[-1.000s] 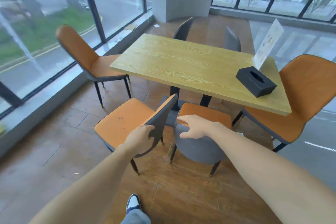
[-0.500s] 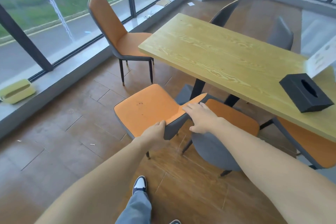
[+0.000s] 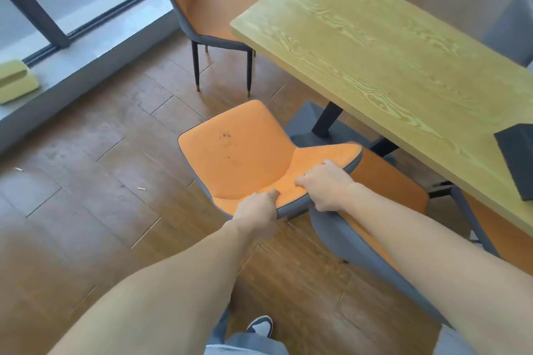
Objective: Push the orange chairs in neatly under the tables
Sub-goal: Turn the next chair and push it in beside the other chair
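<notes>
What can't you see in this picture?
Head view:
- Legs of the held chair: hidden under its seat.
- Black box on the table: cut off by the right edge.
- Second chair: partly hidden by the right hand and arm.
- Left hand fingers: curled behind the chair back.

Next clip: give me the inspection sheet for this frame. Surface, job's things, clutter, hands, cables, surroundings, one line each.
Surface: wood-grain table, top bare except a black box at its right edge.
Job's things: near orange chair stands out from the table, seat uncovered and stained; second orange chair beside it, partly under the table; third orange chair at the table's far end, seat front under the edge.
Clutter: small bits of litter on the floor.
Hands: left hand and right hand both grip the near chair's backrest top.
Cables: nothing seen.
Surroundings: wooden floor, window wall on the left, yellow-green object on the sill.
</notes>
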